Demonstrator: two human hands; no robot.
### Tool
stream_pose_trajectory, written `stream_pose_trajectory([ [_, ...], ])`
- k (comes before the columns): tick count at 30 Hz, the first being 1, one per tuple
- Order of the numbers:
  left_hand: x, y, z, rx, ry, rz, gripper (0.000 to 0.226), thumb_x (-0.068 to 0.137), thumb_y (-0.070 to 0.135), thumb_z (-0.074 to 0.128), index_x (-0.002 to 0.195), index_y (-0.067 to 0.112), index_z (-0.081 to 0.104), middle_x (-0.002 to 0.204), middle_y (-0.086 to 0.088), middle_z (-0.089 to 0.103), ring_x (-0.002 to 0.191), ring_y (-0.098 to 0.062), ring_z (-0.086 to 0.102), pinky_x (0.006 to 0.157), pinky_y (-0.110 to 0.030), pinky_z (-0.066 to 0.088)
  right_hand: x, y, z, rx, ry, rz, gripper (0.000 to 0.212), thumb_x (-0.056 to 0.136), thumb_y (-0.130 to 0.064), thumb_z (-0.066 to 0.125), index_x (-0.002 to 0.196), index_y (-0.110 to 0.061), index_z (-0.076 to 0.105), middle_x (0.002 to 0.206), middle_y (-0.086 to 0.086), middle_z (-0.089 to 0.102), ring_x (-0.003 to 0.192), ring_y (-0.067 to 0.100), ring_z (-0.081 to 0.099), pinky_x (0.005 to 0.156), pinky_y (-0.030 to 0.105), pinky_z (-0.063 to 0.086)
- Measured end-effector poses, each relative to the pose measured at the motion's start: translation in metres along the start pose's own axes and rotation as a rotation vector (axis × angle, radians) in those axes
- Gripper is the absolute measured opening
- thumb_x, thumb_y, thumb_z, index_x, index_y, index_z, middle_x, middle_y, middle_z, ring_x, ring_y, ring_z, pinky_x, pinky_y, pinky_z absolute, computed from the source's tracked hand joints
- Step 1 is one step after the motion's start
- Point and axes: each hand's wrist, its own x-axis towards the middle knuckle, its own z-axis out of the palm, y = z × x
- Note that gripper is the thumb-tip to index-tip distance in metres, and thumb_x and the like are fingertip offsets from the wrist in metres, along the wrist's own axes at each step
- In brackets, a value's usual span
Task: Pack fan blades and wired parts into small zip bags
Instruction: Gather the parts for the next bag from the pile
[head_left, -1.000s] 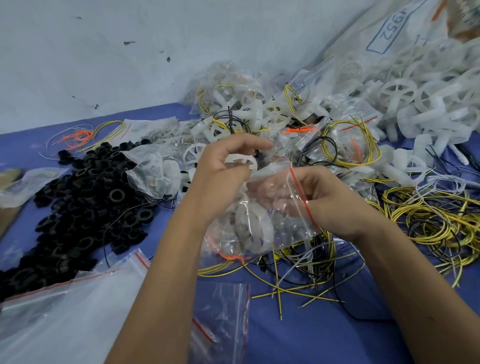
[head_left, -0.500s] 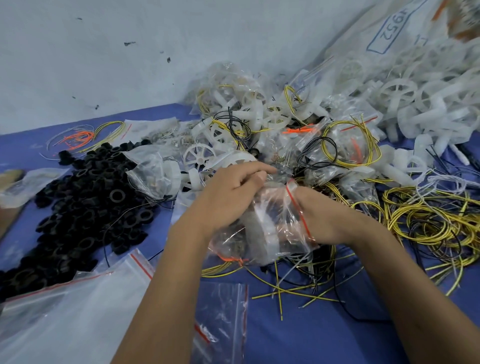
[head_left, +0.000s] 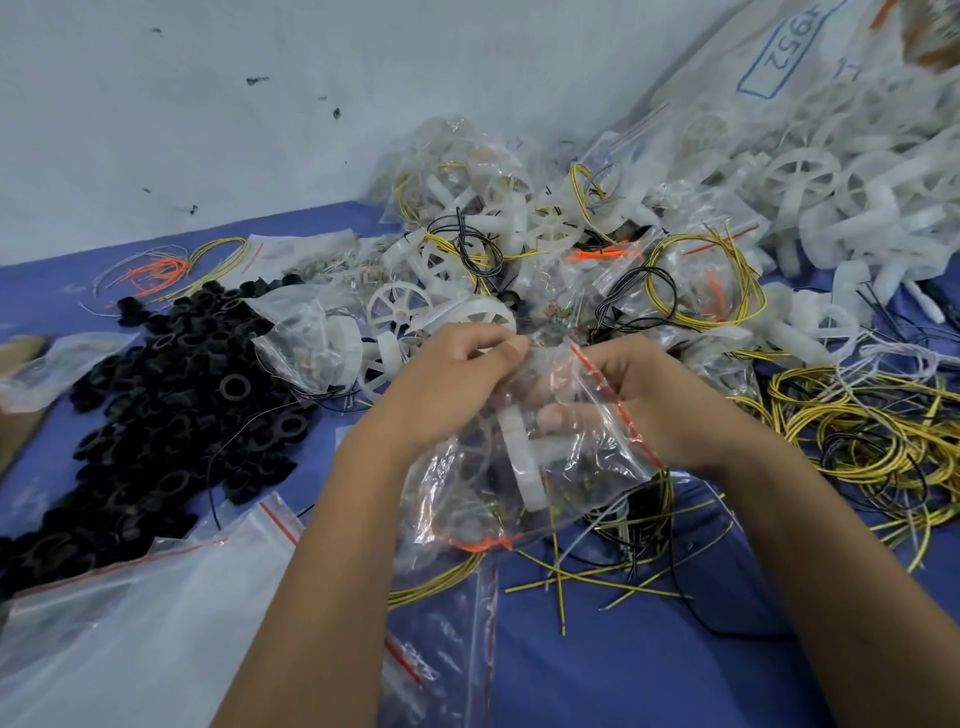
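Both hands hold a clear zip bag (head_left: 524, 467) with a red seal strip above the blue table (head_left: 649, 649). Left hand (head_left: 457, 384) pinches its mouth; right hand (head_left: 654, 400) grips the strip edge. A white fan blade (head_left: 524, 462) and orange wire (head_left: 485, 544) sit inside.

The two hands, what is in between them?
In the head view, a clear zip bag with a white fan blade inside sits between the left hand and right hand.

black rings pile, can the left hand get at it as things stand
Probably not right away: the left hand is pinching the zip bag with the right hand. The black rings lie uncovered just to its left.
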Motion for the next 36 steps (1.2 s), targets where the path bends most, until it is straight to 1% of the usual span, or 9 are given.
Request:
stream_pose_trajectory([
  [3,0.0,-0.001,-0.004,-0.077,-0.045,-0.04,0.012,0.098,0.027,0.068,0.104,0.027,0.078,0.095,-0.008,0.078,0.09,-0.026,0.074,0.091,-0.042,0.057,-0.003,-0.001,-0.002,0.127,-0.086,0.015,0.01,0.093,-0.008,0.069,0.092,0.002,0.072,0.089,0.029,0.07,0.076,0.029,0.063,0.068,0.043,0.054],
  [7,-0.002,0.001,-0.008,-0.197,-0.079,-0.005,0.014,0.091,0.009,0.075,0.103,0.017,0.078,0.084,-0.01,0.078,0.072,-0.013,0.07,0.063,-0.019,0.053,-0.004,0.004,-0.004,0.205,-0.133,0.003,0.019,0.099,-0.001,0.06,0.112,0.006,0.071,0.105,0.028,0.073,0.094,0.033,0.07,0.085,0.046,0.056],
  [10,-0.003,0.003,-0.01,-0.23,0.007,0.031,0.013,0.088,0.004,0.077,0.096,0.014,0.078,0.077,-0.007,0.076,0.069,-0.013,0.068,0.063,-0.019,0.053,0.0,0.008,-0.006,0.237,0.021,0.006,0.018,0.099,-0.011,0.062,0.107,-0.001,0.076,0.104,0.031,0.071,0.094,0.033,0.066,0.086,0.05,0.053],
  [15,0.001,0.007,-0.012,-0.399,0.258,0.107,0.017,0.085,-0.002,0.077,0.081,0.014,0.075,0.07,-0.007,0.071,0.058,-0.014,0.062,0.054,-0.022,0.049,0.003,0.01,-0.009,0.284,0.472,-0.019,0.041,0.103,-0.043,0.053,0.092,-0.015,0.08,0.096,0.012,0.078,0.087,0.022,0.074,0.074,0.027,0.058],
  [19,0.004,0.012,-0.014,-0.578,0.376,0.22,0.022,0.088,-0.005,0.071,0.08,0.015,0.072,0.068,-0.004,0.07,0.055,-0.013,0.062,0.053,-0.02,0.048,0.004,0.014,-0.014,0.258,0.615,-0.016,0.07,0.094,-0.077,0.036,0.101,-0.022,0.078,0.109,0.007,0.075,0.105,0.025,0.07,0.096,0.046,0.053],
  [22,0.005,0.018,-0.014,-0.718,0.454,0.257,0.02,0.09,-0.007,0.067,0.082,0.011,0.07,0.066,-0.003,0.07,0.055,-0.013,0.062,0.054,-0.02,0.049,0.008,0.013,-0.013,0.413,0.555,-0.061,0.069,0.084,-0.082,0.047,0.115,-0.026,0.073,0.125,0.005,0.071,0.119,0.025,0.067,0.101,0.051,0.052],
  [27,0.007,0.023,-0.004,-0.891,0.513,0.181,0.012,0.091,-0.01,0.064,0.089,0.002,0.067,0.067,-0.007,0.068,0.058,-0.014,0.065,0.057,-0.02,0.052,0.009,0.01,-0.004,0.496,0.38,-0.031,0.051,0.082,-0.063,0.071,0.121,-0.03,0.071,0.127,0.003,0.071,0.118,0.025,0.068,0.091,0.044,0.059],
  [34,0.008,0.011,-0.005,-0.765,0.409,0.049,0.003,0.097,0.007,0.066,0.096,0.008,0.069,0.082,-0.007,0.072,0.073,-0.016,0.068,0.072,-0.029,0.058,0.011,0.01,-0.004,0.508,0.64,0.154,0.023,0.106,-0.019,0.053,0.099,-0.006,0.071,0.087,0.014,0.068,0.078,0.025,0.066,0.073,0.039,0.056],
  [36,0.007,0.005,-0.009,-0.656,0.306,-0.009,0.02,0.102,0.028,0.062,0.105,0.009,0.068,0.094,-0.007,0.076,0.084,-0.015,0.071,0.077,-0.029,0.056,0.011,0.008,-0.006,0.593,0.678,0.175,0.023,0.107,-0.014,0.049,0.101,-0.005,0.069,0.094,0.016,0.068,0.086,0.026,0.067,0.082,0.04,0.06],
])
